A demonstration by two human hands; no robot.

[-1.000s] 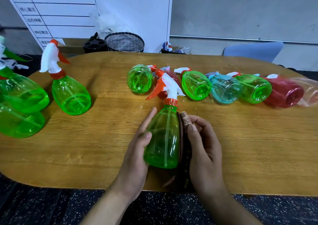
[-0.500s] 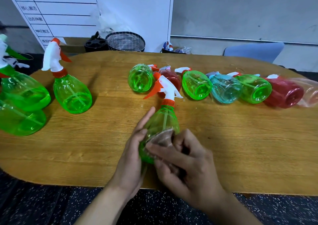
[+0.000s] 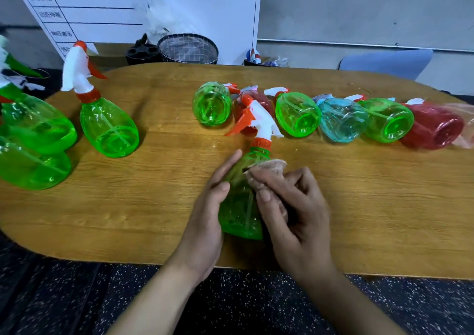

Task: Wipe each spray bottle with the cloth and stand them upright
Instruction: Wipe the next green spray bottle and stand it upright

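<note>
Cloth [image 3: 266,172] against green bottle [image 3: 239,206]

Your left hand [image 3: 205,214] and right hand [image 3: 295,214] are both bare, with no gloves, rings or bands anywhere on the fingers. Your forearms are uncovered from the wrists down to the bottom edge of the view, so no sleeve, cuff or watch shows on either one. Your fingernails are short and plain, clearest on your left thumb and on two right fingers
</note>
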